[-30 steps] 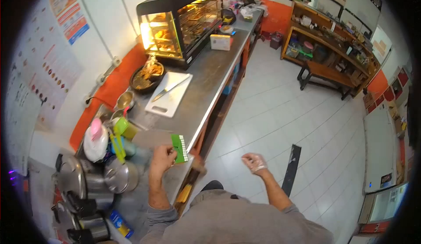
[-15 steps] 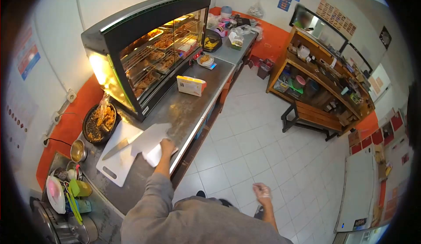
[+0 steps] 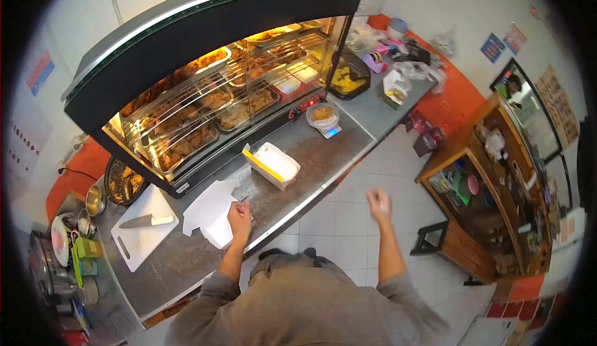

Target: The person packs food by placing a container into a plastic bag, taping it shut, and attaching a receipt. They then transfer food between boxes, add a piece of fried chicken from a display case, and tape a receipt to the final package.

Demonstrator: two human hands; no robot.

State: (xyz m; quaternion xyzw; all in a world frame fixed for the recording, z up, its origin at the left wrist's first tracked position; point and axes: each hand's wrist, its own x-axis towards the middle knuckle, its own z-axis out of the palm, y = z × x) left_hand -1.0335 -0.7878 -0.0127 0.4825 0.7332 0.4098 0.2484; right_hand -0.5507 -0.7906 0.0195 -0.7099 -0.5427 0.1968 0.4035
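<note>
My left hand [image 3: 239, 220] is closed at the near right edge of a white paper carton [image 3: 214, 208], which lies opened out on the steel counter. Its fingertips are pressed together there. My right hand [image 3: 379, 205] is raised over the floor, away from the counter, and smeared by motion; whether its fingers hold anything is hard to make out. Left of the carton, a knife [image 3: 147, 221] with a white handle rests on a white cutting board [image 3: 132, 251]. Behind the carton stands an open white box [image 3: 277, 162] with a yellow flap.
A lit glass food warmer [image 3: 211, 91] with trays of fried food lines the back of the counter [image 3: 323, 162]. Further right are a small scale [image 3: 331, 132] bearing a bowl and a black tray [image 3: 348, 80]. A dark pan [image 3: 118, 184] and metal bowl [image 3: 96, 200] sit left.
My view has turned toward the counter and warmer. My right hand has risen and come forward, its fingers now blurred. My left hand stays at the carton's edge.
</note>
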